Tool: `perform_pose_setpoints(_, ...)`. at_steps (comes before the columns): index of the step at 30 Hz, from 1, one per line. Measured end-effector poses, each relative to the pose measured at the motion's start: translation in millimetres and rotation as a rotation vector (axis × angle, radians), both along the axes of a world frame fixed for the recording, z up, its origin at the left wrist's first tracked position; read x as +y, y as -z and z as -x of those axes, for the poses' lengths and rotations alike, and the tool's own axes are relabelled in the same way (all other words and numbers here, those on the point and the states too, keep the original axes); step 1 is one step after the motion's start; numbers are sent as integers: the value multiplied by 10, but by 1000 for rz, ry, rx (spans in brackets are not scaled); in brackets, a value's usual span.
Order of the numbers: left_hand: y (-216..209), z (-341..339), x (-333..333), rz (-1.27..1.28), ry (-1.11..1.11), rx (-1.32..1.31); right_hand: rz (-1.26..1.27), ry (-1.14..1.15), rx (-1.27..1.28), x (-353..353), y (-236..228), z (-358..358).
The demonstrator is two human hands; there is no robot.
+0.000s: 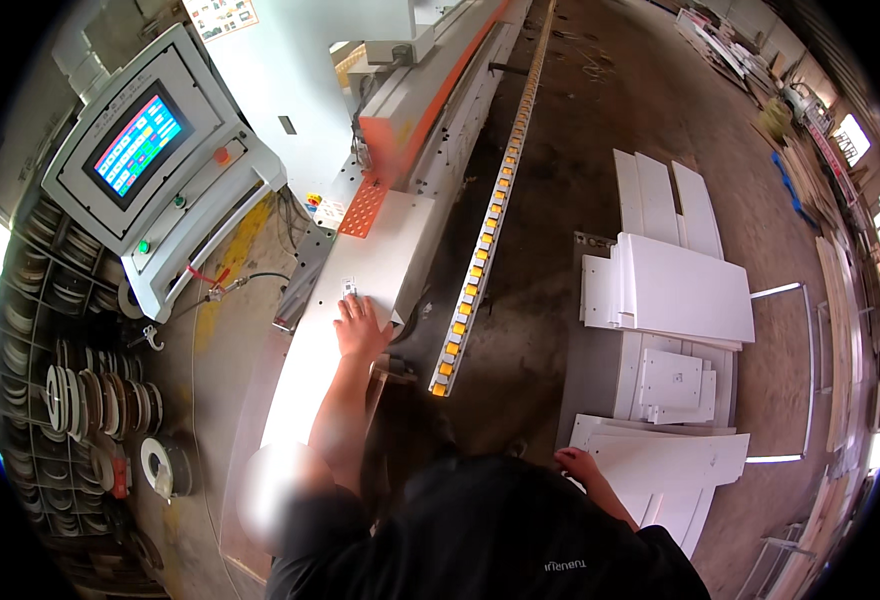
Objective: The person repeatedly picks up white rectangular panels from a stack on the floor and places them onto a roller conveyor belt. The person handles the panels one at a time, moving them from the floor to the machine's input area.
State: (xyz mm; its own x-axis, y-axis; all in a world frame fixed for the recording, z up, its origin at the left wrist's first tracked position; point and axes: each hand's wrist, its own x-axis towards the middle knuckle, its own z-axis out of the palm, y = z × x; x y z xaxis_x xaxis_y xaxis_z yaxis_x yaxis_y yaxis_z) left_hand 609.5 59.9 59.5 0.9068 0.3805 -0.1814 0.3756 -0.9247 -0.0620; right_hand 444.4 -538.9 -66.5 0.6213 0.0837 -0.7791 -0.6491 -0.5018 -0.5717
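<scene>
My left hand point(360, 330) lies with fingers spread on the long white surface point(330, 375) at the front of the machine. Just beyond its fingertips is a small pale fitting point(348, 287). An orange perforated plate point(363, 208) sits farther up that surface. Off to the right, my right hand point(577, 465) has its fingers curled in at the left edge of a stack of white panels point(660, 455). Whether it holds or only touches a panel edge cannot be made out.
A control console point(155, 150) with a lit screen stands at the left, near racks of edging rolls point(90, 400). A rail with yellow rollers point(475, 270) runs beside the machine. More white panels point(685, 285) are piled at the right, before a white metal frame point(810, 380).
</scene>
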Motion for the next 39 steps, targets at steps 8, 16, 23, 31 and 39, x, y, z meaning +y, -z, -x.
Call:
perform_pose_setpoints(8,120,-691,16,-15,32,-58,9,84,74,-105,-11,142)
perform_pose_setpoints(16,85,-1369,-48,39,22,-121,7,98,-25,-134,44,415)
perform_pose_setpoints(23,399,-101,24,143,190,-330,49,-27,56,-47,-317,500)
perform_pose_setpoints(31,179,2220,-138,127,42,-332,-20,-67,149,-225,294,170)
perform_pose_setpoints(39,139,1969,-144,122,4,-335,-66,-177,-30,638,-32,-503)
